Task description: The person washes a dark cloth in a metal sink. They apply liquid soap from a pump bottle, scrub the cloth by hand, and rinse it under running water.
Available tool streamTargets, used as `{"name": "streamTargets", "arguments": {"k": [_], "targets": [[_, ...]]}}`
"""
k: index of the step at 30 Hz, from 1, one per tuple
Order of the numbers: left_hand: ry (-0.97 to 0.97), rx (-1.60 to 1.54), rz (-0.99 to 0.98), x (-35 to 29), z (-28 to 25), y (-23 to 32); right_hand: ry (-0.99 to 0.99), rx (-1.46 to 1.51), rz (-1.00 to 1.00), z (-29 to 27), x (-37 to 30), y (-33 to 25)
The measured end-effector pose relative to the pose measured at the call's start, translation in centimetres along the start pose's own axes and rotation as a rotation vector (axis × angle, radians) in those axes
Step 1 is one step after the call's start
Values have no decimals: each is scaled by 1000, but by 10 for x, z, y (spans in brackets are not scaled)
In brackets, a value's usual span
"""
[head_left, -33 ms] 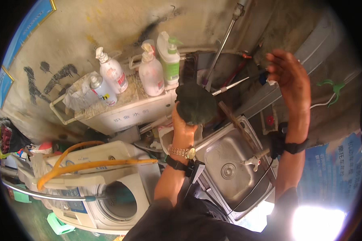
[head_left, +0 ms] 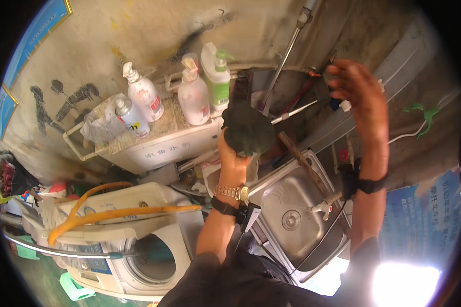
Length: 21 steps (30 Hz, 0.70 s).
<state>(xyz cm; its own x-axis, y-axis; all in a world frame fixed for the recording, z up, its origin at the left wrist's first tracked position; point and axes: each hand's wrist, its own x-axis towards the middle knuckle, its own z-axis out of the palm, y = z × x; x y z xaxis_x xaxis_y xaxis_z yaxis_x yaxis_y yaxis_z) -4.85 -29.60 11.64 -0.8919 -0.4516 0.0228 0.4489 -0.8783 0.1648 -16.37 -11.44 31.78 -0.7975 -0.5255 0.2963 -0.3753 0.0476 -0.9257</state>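
My left grip [head_left: 234, 159] is closed around a dark rounded thing [head_left: 249, 130], held up at the centre of the frame; it covers most of my fingers, and I cannot make out what it is. A gold watch [head_left: 231, 192] sits on that wrist, with a black strap [head_left: 224, 207] just below it.

I have my right grip [head_left: 361, 87] raised at the upper right, well apart from the dark rounded thing. Its fingers are bent and blurred, so I cannot tell whether they close on anything. That wrist wears a black band [head_left: 372, 184].

Between my forearms, right of centre, lies a steel sink [head_left: 274, 197] with a round drain [head_left: 291, 219] and a tap [head_left: 323, 208] at its right side. A wooden strip [head_left: 303, 162] slants across the sink's upper corner.

At the lower left I see a cream washing machine [head_left: 112, 233] with its round opening uncovered and an orange hose [head_left: 123, 211] lying across it.

Up and left of my left grip, a white box [head_left: 164, 147] carries a spray can [head_left: 132, 118], two whitish pump bottles [head_left: 193, 101] and a green-and-white pump bottle [head_left: 218, 84], the last standing nearest the dark rounded thing. A metal pole [head_left: 283, 53] leans at the top, right of centre, and a green clip [head_left: 425, 115] hangs at the right.
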Motion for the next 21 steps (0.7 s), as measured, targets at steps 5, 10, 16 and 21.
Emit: {"name": "streamTargets", "arguments": {"k": [5,10,16,21], "targets": [[-70,19,56,49,-20,12,-79,-360,-293,100,59,50],[7,2,43,75,-32,10,-190,-496,-383,155,102,77],[141,-97,24,97,-51,-1,-378,-862,-558,184,147,92],[98,-235,22,108,-66,3,-559,-846,-368,195,164,88]]}}
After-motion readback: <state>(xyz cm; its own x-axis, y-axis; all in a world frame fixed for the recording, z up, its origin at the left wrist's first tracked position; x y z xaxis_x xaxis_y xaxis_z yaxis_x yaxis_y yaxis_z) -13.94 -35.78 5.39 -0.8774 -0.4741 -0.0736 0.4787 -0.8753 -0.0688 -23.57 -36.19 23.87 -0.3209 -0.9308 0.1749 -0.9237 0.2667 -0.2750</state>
